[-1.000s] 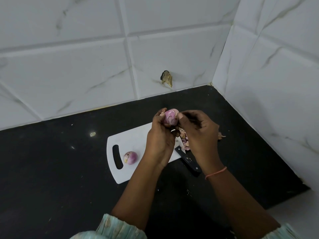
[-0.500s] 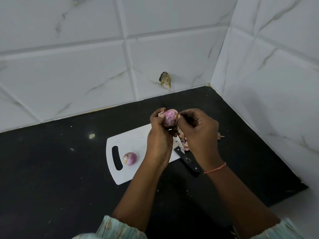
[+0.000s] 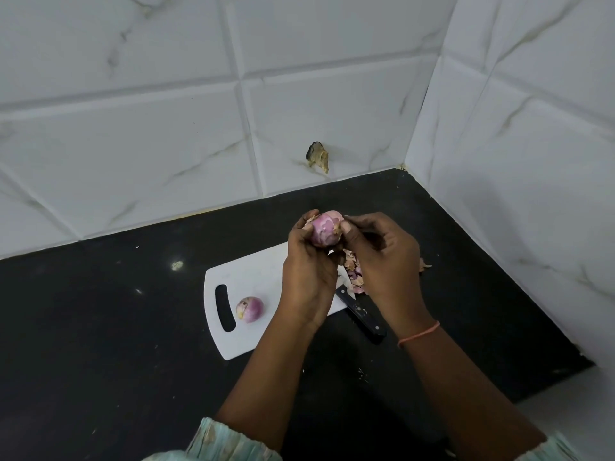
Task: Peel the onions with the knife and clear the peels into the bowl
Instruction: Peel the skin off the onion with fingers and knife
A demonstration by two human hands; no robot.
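Note:
My left hand (image 3: 309,271) grips a small purple onion (image 3: 324,231) above the white cutting board (image 3: 246,271). A flap of dry skin on the onion's right side is pinched by my right hand (image 3: 382,261). A second small onion (image 3: 250,309) lies on the board near its handle slot. The black-handled knife (image 3: 361,316) lies at the board's right edge, its blade hidden under my hands. A heap of peels (image 3: 354,274) sits on the board below my hands. No bowl is in view.
The board lies on a black countertop (image 3: 100,327) in a corner of white marble-look tiled walls (image 3: 166,128). A loose peel (image 3: 425,265) lies on the counter right of my right hand. A chipped spot (image 3: 318,157) marks the back wall.
Both hands with the onion stay in nearly the same place; the onion has turned slightly in my left hand and my right fingers now pinch skin on its right side.

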